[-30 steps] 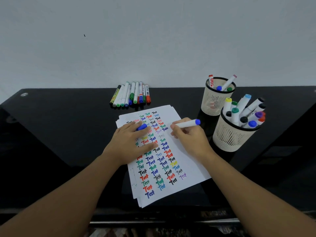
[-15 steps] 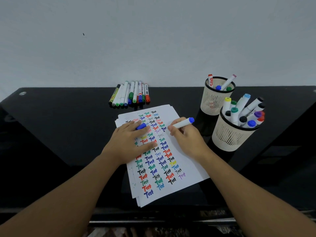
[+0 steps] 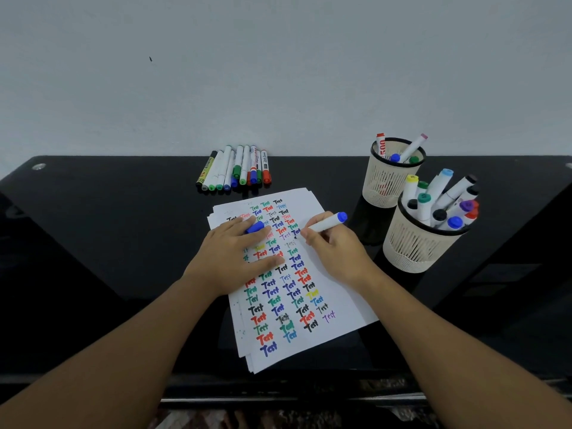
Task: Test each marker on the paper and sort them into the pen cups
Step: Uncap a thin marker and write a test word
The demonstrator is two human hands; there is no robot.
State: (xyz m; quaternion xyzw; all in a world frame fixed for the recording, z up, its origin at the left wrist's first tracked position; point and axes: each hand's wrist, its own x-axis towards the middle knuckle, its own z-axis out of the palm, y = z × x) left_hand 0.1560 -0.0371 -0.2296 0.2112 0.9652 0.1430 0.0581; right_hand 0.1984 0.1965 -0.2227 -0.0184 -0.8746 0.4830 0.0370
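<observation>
My right hand grips a white marker with a blue end, its tip down on the paper near the right column of coloured "Test" words. My left hand lies flat on the paper's left side and holds a blue cap between its fingers. A row of several markers lies at the table's back edge. Two cream mesh pen cups stand at the right: the far cup holds a few markers, the near cup holds several.
The black glossy table runs to a grey wall at the back. The paper is a small stack, with lower sheets showing at its edges. The table's front edge lies just below my forearms.
My right hand has shifted slightly left and down on the paper, and the marker's blue end now tilts lower. My left hand has stayed in place on the paper.
</observation>
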